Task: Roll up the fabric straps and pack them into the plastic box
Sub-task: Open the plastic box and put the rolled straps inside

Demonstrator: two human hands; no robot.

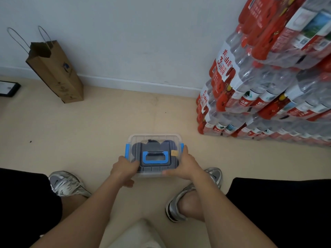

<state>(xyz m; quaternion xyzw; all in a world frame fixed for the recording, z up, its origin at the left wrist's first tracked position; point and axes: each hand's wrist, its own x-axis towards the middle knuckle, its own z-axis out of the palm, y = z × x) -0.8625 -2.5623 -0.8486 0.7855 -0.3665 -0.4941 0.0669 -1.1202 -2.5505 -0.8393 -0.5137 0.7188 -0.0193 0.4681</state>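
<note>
The plastic box (155, 137) sits on the floor between the shoes, lid on, with dark straps (152, 141) showing through the clear top. The left hand (123, 169) clamps its corner at 7 o'clock. The right hand (184, 167) wraps the corner at 5 o'clock, thumb along the near edge. This looks like closing up: press the lid down evenly, then check the blue latches (127, 151) at 9 and 3 o'clock, since I cannot tell whether they are snapped, before trusting the handle (155, 157)
</note>
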